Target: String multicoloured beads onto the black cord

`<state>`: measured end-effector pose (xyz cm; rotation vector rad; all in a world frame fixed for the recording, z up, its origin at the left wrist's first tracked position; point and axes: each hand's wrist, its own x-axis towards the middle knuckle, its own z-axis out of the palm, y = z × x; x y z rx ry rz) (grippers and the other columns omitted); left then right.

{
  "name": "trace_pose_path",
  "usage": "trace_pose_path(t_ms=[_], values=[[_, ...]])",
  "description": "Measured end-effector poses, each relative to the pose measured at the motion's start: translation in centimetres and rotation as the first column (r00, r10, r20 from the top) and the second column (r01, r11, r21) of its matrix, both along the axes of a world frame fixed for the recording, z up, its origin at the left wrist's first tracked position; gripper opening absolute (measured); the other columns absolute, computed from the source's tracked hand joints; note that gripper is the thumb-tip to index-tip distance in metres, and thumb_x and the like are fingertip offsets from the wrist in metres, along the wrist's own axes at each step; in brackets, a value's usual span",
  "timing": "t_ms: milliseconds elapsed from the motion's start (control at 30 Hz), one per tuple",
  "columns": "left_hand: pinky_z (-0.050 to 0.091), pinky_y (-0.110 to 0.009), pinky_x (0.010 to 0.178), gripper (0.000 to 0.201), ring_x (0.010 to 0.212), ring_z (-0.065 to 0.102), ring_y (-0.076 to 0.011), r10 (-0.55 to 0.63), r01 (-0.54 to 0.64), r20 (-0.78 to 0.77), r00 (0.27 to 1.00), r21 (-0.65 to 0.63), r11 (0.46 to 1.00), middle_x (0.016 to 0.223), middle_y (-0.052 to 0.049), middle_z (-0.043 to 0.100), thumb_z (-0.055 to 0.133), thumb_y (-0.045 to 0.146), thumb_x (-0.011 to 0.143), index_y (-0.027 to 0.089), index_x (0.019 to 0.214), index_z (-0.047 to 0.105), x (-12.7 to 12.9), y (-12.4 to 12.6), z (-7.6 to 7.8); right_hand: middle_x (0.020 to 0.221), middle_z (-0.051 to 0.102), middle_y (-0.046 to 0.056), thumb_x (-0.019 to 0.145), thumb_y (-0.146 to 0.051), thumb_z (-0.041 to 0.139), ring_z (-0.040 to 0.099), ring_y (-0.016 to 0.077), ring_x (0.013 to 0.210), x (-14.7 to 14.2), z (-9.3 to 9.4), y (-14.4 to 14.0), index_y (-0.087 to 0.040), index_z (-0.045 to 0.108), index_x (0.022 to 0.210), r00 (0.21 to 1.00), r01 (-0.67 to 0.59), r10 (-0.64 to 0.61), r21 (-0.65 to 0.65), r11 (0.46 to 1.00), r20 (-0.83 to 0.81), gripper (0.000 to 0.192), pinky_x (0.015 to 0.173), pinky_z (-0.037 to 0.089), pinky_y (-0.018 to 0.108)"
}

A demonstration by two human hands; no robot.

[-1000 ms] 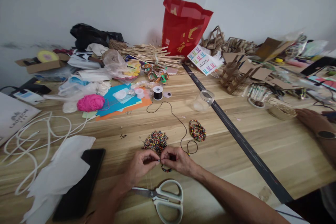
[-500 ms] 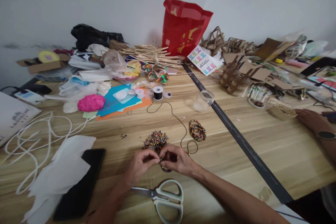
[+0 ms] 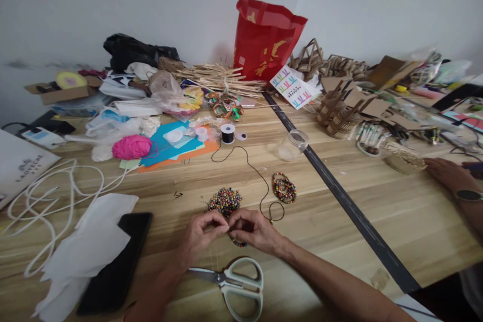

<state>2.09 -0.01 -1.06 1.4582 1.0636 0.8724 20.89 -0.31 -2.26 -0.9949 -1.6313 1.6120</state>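
Note:
My left hand [image 3: 202, 235] and my right hand [image 3: 257, 231] meet fingertip to fingertip, both closed in a pinch. A short curve of colourful beads, part of a bead string [image 3: 238, 241], shows under my right fingers; the rest is hidden. Faint pale thread hangs below my left hand. Just beyond my fingers lies a heap of loose multicoloured beads [image 3: 225, 200]. Coiled beaded bracelets [image 3: 284, 188] rest to its right, beside a black cord [image 3: 257, 173] running from a spool [image 3: 227, 134]. White-handled scissors [image 3: 241, 282] lie partly open below my hands.
A black phone [image 3: 116, 261] lies at left, partly under white paper [image 3: 90, 236], near a white cable [image 3: 71, 206]. A clear jar [image 3: 293, 145] stands by the dark strip [image 3: 350, 211]. Craft supplies and a red bag [image 3: 266, 40] line the back. Another person's hand [image 3: 449, 173] rests at right.
My fingertips have come slightly closer together in the same spot, and the small dark bit between them no longer shows. The things on the table have not moved.

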Motion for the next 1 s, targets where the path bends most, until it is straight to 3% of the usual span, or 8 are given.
trace_pose_path(t_ms=[200, 500, 767, 867, 1000], values=[[0.045, -0.025, 0.064, 0.011, 0.065, 0.06, -0.0162, 0.026, -0.026, -0.034, 0.999, 0.004, 1.0, 0.066, -0.003, 0.066, 0.066, 0.025, 0.07, 0.015, 0.065, 0.067, 0.1, -0.1, 0.1, 0.059, 0.055, -0.003, 0.07, -0.051, 0.069, 0.05, 0.0059, 0.046, -0.6, 0.0, -0.3, -0.014, 0.056, 0.079, 0.992, 0.027, -0.045, -0.149, 0.989, -0.119, 0.04, 0.048, 0.044, 0.018], [0.045, -0.024, 0.061, 0.014, 0.062, 0.058, -0.0159, 0.051, -0.046, -0.146, 0.988, 0.038, 0.998, 0.062, -0.002, 0.064, 0.062, 0.027, 0.07, 0.015, 0.063, 0.064, 0.1, 0.1, -0.1, 0.056, 0.057, -0.003, 0.072, -0.049, 0.069, 0.052, 0.0062, 0.044, -0.6, -1.0, -0.1, -0.013, 0.056, 0.075, 0.985, 0.068, -0.095, -0.183, 0.981, -0.142, 0.038, 0.046, 0.046, 0.018], [0.047, -0.024, 0.064, 0.015, 0.065, 0.06, -0.0164, 0.249, -0.248, -0.143, 0.958, 0.026, 0.969, 0.065, -0.001, 0.065, 0.062, 0.03, 0.07, 0.016, 0.065, 0.063, -1.0, 0.8, -0.1, 0.055, 0.056, -0.003, 0.073, -0.047, 0.068, 0.05, 0.0057, 0.044, -0.4, -1.1, 0.2, -0.014, 0.057, 0.073, 0.982, 0.106, -0.131, -0.18, 0.978, -0.133, 0.035, 0.045, 0.043, 0.017], [0.048, -0.025, 0.063, 0.013, 0.064, 0.061, -0.0169, 0.273, -0.263, -0.187, 0.944, 0.078, 0.962, 0.065, -0.001, 0.066, 0.061, 0.028, 0.07, 0.016, 0.065, 0.063, -1.2, 0.9, -0.1, 0.056, 0.055, -0.003, 0.073, -0.048, 0.068, 0.05, 0.0058, 0.045, -0.4, -1.1, 0.3, -0.014, 0.056, 0.073, 0.984, 0.114, -0.136, -0.173, 0.978, -0.117, 0.037, 0.045, 0.042, 0.016], [0.048, -0.026, 0.066, 0.012, 0.067, 0.062, -0.0173, 0.279, -0.212, -0.283, 0.917, 0.246, 0.946, 0.068, -0.003, 0.067, 0.058, 0.024, 0.074, 0.017, 0.067, 0.065, -1.7, 1.1, -0.4, 0.058, 0.054, -0.003, 0.071, -0.051, 0.068, 0.05, 0.006, 0.045, -0.3, -0.9, 0.3, -0.014, 0.055, 0.074, 0.985, 0.11, -0.132, -0.196, 0.975, -0.107, 0.04, 0.045, 0.042, 0.017]])
